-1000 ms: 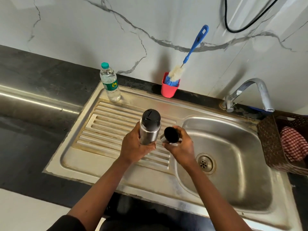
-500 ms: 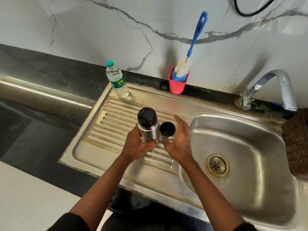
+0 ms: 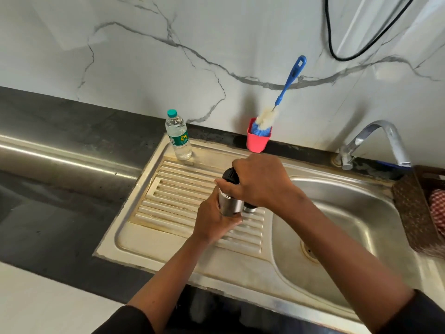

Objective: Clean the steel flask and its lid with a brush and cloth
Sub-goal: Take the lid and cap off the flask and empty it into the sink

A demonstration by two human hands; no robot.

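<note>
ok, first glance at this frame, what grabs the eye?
Dead centre over the drainboard, the left hand grips the steel flask while the right hand curls over its black stopper. Behind, a blue-handled brush stands in a pink cup against the marble wall.

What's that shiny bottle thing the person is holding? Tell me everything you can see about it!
It is a steel flask, shiny silver with a black top. It is held about upright over the ribbed draining board. The left hand grips its body from below, and the right hand curls over the black top. Much of it is hidden by the hands.
</note>
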